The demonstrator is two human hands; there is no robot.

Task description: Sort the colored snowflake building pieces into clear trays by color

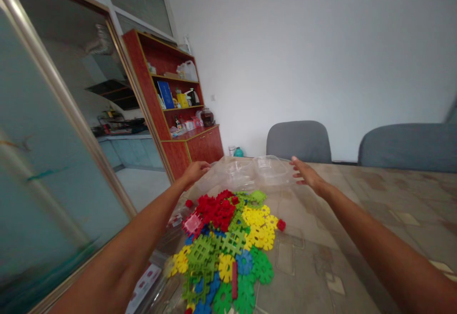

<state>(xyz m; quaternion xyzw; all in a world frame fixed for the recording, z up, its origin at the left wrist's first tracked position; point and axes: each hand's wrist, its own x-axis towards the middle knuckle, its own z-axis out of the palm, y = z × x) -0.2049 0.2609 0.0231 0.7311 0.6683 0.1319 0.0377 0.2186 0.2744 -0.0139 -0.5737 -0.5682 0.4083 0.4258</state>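
Observation:
My left hand [195,173] reaches to the far left part of the table, its fingers stretched beside the clear plastic containers. On the other side, my right hand [306,173] is open with fingers apart, just right of a clear plastic container [272,168]. Another clear container [235,175] lies between the hands, its outline hard to make out. Nearer to me is a heap of plastic building pieces: red ones [216,210], yellow snowflake-shaped ones [260,228], olive-green lattice squares [203,253], green discs [262,265] and a blue disc [244,261].
The table [314,257] has a patterned cover. Loose red cubes, one at the right [281,225], lie beside the heap. Clear packaging with a printed label [144,285] is at the left edge. Grey chairs [299,141] stand beyond, near a red-brown cabinet [205,145].

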